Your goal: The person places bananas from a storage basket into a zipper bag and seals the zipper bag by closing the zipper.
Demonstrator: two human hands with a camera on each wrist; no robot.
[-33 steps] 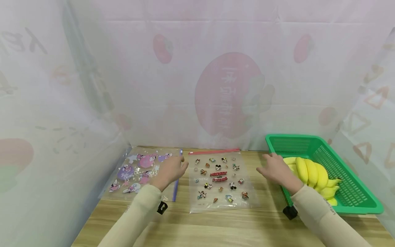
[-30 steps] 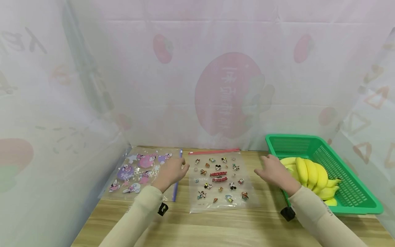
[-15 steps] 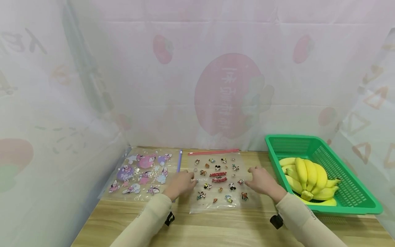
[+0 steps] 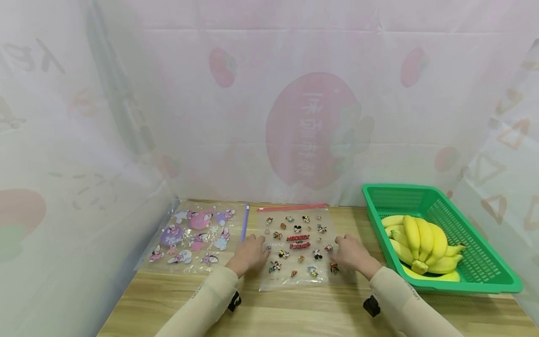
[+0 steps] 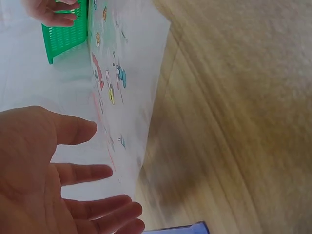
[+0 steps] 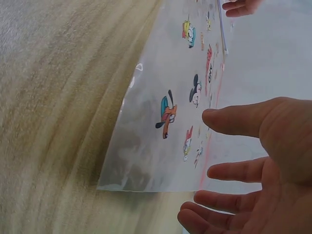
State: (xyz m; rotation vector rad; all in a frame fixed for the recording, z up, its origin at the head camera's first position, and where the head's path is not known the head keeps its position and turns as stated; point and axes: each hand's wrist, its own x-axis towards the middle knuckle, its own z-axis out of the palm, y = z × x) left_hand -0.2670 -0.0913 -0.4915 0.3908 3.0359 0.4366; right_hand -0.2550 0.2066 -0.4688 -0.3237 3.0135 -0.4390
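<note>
A clear zip bag (image 4: 300, 260) printed with small cartoon figures lies flat on the table, its red zip strip (image 4: 292, 207) along the far edge. My left hand (image 4: 251, 254) is by the bag's left edge, and my right hand (image 4: 353, 255) is by its right edge. In the left wrist view the thumb and fingers (image 5: 83, 174) are spread and hold nothing. The right wrist view has the right thumb and fingers (image 6: 236, 169) apart as well, with no object between them. Whether any fingertip touches the bag I cannot tell.
On the left lies a second clear zip bag (image 4: 198, 245) with pink and purple prints and a purple zip strip (image 4: 245, 222). A green basket (image 4: 490, 269) at the right contains bananas (image 4: 425, 241). Printed white sheeting (image 4: 189, 117) walls the table's back and sides.
Both hands have come nearer to me and closer together. The right one has moved left, away from the basket, to the bag's right edge. Both bags and the bananas stayed put.
</note>
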